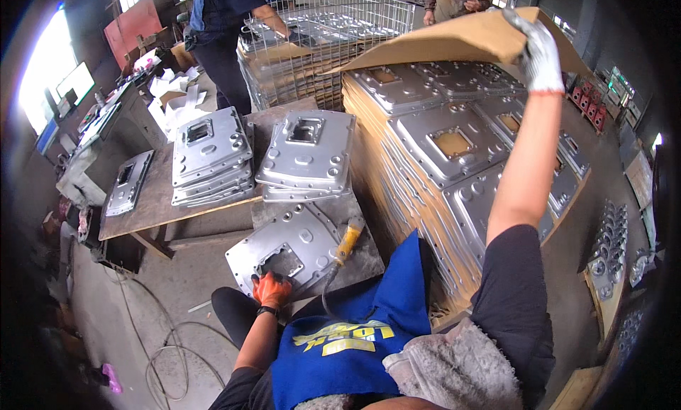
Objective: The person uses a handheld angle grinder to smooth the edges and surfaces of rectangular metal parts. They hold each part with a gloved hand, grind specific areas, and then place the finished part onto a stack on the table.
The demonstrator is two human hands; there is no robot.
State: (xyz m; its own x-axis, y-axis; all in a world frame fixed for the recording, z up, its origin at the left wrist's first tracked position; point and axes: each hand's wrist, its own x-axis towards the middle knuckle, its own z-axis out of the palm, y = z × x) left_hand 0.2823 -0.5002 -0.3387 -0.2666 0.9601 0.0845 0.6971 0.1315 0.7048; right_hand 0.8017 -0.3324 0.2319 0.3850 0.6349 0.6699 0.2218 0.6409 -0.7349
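Observation:
My right hand (539,55), in a pale knitted glove, is raised at the far right and closed on the edge of a brown cardboard sheet (454,40). The sheet is lifted and bent over a tall stack of grey metal cover plates (415,137), with brown sheets between the layers. My left hand (272,289), in an orange glove, grips a single metal cover plate (301,229) by the rim of its square opening. That plate lies tilted on a low bench in front of me. A yellow power tool (348,243) with a cord rests at its right edge.
Two piles of cover plates, a left one (211,151) and a right one (306,151), stand on a wooden table (159,201). Another plate (129,183) lies at its left end. Behind is a wire cage (340,20); two people stand there. A hose (177,346) coils across the floor.

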